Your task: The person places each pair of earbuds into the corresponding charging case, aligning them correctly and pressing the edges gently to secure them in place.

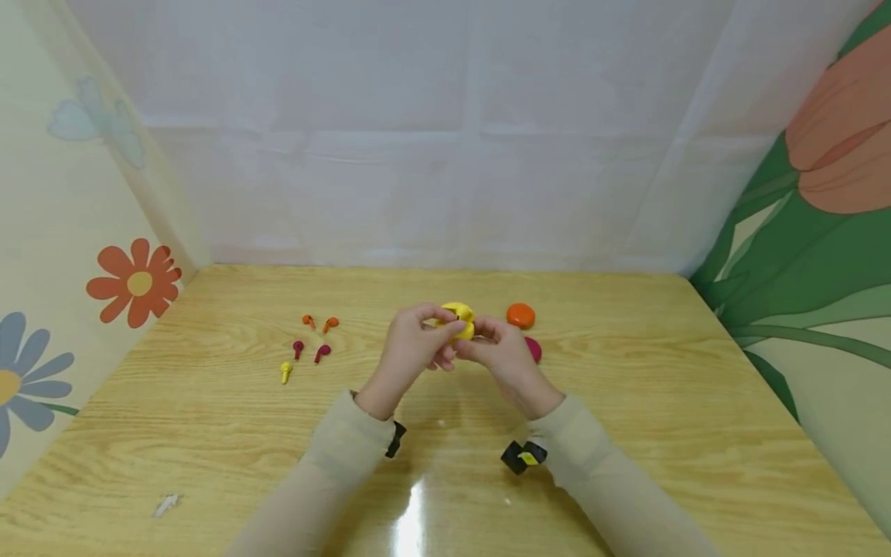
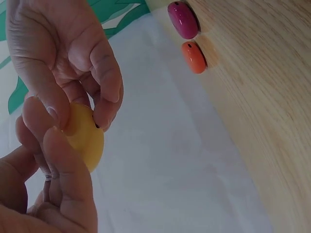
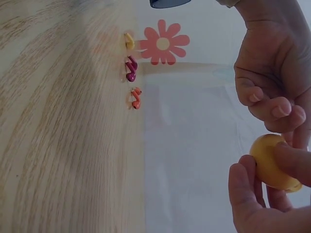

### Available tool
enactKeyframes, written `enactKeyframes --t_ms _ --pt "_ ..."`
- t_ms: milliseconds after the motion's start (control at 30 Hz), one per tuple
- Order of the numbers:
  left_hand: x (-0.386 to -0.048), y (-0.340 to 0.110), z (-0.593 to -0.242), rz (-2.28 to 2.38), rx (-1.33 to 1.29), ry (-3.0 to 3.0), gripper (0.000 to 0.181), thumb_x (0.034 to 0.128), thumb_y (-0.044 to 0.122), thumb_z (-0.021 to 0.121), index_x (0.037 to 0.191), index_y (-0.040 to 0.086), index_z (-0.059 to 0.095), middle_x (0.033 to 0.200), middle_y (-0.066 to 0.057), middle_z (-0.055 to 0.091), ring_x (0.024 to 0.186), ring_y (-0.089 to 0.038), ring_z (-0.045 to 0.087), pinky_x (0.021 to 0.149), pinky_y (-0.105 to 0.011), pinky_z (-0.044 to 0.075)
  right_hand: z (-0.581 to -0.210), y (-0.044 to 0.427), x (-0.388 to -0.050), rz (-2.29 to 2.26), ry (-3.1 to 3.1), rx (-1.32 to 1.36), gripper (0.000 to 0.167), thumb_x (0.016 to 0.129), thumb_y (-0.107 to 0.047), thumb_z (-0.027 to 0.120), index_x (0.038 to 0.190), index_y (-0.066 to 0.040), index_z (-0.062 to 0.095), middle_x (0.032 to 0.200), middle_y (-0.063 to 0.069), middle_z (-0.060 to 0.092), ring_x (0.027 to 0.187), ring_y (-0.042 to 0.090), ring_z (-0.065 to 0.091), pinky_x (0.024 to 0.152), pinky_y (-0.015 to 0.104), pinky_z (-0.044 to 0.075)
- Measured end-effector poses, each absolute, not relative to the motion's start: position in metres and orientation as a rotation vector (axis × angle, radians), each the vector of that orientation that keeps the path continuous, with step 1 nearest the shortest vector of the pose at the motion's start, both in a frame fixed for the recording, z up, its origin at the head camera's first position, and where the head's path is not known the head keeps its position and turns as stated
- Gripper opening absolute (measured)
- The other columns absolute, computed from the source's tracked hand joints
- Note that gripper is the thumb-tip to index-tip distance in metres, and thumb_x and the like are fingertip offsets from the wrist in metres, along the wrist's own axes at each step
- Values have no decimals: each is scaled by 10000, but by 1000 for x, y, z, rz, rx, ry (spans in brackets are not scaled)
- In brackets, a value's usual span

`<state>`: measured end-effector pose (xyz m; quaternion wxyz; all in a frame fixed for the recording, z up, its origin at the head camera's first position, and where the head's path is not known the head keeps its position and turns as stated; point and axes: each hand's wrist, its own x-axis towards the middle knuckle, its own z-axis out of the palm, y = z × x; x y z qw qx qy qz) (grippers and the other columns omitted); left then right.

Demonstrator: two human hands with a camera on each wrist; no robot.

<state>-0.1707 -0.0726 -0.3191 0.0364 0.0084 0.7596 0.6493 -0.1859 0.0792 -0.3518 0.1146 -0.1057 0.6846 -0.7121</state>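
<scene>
We see a small, angular black block (image 1: 514, 458) at the right wrist, a yellow patch (image 1: 528, 459) just right of it, and a second black piece (image 1: 536, 449) beside that. Up and to the right of the block, the pale beige right cuff (image 1: 567, 437) makes a wide, softly creased band, and the right sleeve (image 1: 633, 503) is plain, long and similarly pale. Well left of the block we find a matching left cuff (image 1: 351, 433) and left sleeve (image 1: 295, 499), plus a dark angular fitting (image 1: 397, 439) at the cuff's block-facing edge. Farther up from the block, the left hand (image 1: 416, 342) and right hand (image 1: 504, 361) are bare.
</scene>
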Motion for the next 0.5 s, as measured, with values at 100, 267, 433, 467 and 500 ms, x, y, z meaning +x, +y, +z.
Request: enactKeyframes --t_ms 100,267,433,467,500 --pt "-169 -73 -318 1953 37 2361 184 928 179 684 1012 16 675 563 -41 601 430 -123 578 444 -250 426 -351 80 -185 -2084 2016 -318 314 933 5 617 1213 133 554 1119 160 619 965 172 608 885 333 517" --pt "-168 -74 -317 1933 45 2378 233 940 239 671 1024 22 670 586 -58 613 430 -134 578 442 -250 427 -351 80 -184 -2086 2008 -335 320 938 1 615 1225 129 551 1126 155 620 967 170 610 889 337 517" --pt "-167 -73 -316 1939 34 2379 240 951 244 656 1007 11 664 578 -54 614 419 -129 573 429 -244 421 -351 80 -183 -2093 2011 -334 311 934 16 613 1215 136 552 1096 143 631 931 150 621 876 328 523" --pt "-167 -73 -315 1941 30 2377 232 952 237 655 1000 9 662 572 -52 611 417 -128 571 426 -243 418 -351 80 -183 -2094 2013 -334 310 933 19 611 1213 139 552 1093 143 631 925 147 621 873 325 524" --pt "-167 -73 -315 1941 27 2375 225 952 230 654 994 9 661 567 -51 607 416 -126 570 426 -243 418 -351 80 -183 -2096 2013 -334 312 932 22 610 1215 140 550 1094 142 630 922 145 621 870 322 525"
